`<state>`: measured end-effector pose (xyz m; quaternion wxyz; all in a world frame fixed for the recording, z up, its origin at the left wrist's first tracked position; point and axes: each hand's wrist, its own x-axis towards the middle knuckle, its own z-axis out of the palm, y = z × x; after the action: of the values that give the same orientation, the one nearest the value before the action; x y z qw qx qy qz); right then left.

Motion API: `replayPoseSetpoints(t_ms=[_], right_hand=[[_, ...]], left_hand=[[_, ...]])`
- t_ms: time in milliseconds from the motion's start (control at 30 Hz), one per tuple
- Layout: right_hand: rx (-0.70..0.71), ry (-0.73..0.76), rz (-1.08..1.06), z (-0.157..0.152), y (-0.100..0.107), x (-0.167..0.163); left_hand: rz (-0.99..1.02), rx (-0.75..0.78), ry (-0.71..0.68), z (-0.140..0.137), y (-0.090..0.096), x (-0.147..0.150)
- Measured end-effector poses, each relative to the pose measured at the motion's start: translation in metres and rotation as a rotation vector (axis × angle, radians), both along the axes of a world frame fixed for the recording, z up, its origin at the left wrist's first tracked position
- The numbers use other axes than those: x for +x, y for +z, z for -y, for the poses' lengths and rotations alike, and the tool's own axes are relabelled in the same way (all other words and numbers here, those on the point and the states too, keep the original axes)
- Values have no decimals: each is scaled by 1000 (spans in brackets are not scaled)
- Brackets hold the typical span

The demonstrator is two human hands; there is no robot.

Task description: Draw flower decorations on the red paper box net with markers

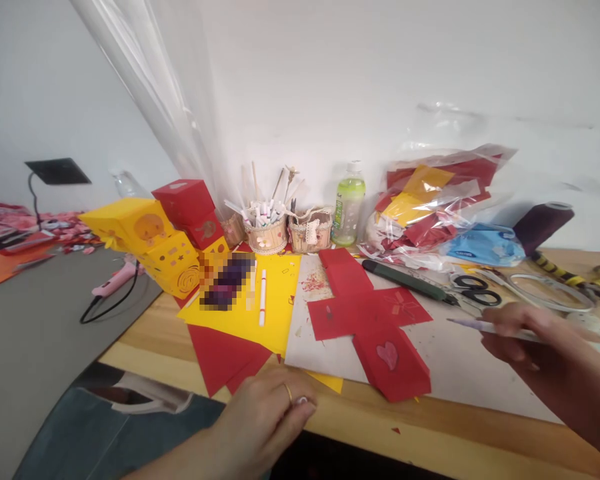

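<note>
My right hand (535,340) grips a pale, slim marker pen (485,327), its tip pointing left above the white board (460,363). Closed at the table's front edge, my left hand (270,413) wears a ring; something small and whitish shows at its thumb and finger, too small to make out. Between the hands lies a red cross-shaped paper cutout (357,307) with folded flaps. A pink heart outlined in darker colour is on its near panel, and small drawings are on its side panels. The cutout is apart from both hands.
Yellow paper (275,340) bears a white marker (263,300) and a blurred-out item. Decorated yellow boxes (155,247) and red boxes (185,207) stand left. Behind are pen baskets (265,237) and a green bottle (349,203). A dark green cutter (405,280) and scissors (475,290) lie right.
</note>
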<state>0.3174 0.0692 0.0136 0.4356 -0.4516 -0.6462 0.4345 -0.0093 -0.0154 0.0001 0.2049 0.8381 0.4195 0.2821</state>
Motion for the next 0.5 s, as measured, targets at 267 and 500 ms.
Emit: replayPoseSetpoints(t_ms=[267, 500], right_hand=[[-53, -23, 83, -56, -10, -13], [19, -85, 264, -71, -28, -15]], left_hand=[[-139, 239, -57, -33, -10, 20], [-332, 273, -88, -85, 1, 47]])
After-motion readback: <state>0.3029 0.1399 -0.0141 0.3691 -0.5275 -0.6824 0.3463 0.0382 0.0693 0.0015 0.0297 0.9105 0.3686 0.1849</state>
